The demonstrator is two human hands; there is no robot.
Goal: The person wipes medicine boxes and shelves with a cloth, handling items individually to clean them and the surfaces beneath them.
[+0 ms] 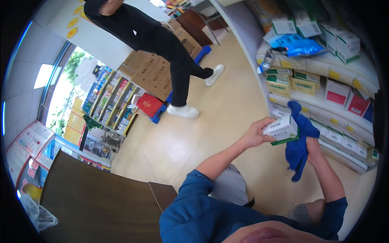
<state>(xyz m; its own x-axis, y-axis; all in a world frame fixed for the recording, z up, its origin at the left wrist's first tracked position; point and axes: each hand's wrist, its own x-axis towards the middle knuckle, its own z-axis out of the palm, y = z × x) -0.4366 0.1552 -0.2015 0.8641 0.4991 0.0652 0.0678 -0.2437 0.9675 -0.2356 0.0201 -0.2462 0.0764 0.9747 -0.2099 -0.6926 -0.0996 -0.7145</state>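
Observation:
My left hand (257, 133) grips a small white and green carton (281, 129) that bears a barcode and printing. Bunched in my right hand (313, 149) is a blue cloth (299, 145), with loose ends hanging down and one end sticking up. The cloth lies against the carton's right side, and it covers part of my right fingers. Both hands are in front of a product shelf (307, 97), close to its lower tiers. Beyond the cloth, a row of white cartons (337, 135) stands on the low tier.
A person in black (179, 60) is walking past at the upper left, beside stacked cardboard boxes (153, 73) on blue pallets. A dark wooden counter (100, 197) stands at my left. On the upper shelf lies a blue plastic packet (299, 45) among cartons.

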